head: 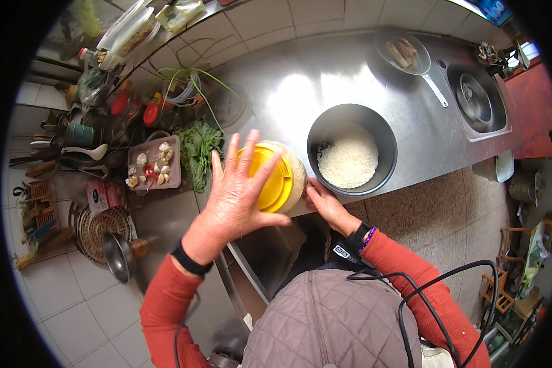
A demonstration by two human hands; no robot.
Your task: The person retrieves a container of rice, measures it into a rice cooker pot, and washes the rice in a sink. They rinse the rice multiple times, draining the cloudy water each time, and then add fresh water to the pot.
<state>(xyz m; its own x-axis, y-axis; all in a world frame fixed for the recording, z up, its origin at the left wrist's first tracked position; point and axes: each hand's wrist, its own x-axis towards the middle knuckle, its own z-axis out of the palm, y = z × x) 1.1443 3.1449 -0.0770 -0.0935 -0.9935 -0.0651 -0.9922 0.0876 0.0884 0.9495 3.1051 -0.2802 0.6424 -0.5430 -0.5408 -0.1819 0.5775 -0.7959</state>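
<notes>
A round tub with a yellow lid stands near the front edge of the steel counter. My left hand is spread, fingers apart, over the lid's left side; whether its palm touches the lid I cannot tell. Between the tub and a dark pot, my right hand has its fingers at the tub's right side, partly hidden; a grip cannot be made out. White rice lies in the dark round pot, just right of the tub.
Leafy greens and a pink tray of garlic lie at the left. A plate with food, resting at the back right, adjoins a ladle-like white handle. The sink holds a metal bowl. A black cable loops over my right sleeve.
</notes>
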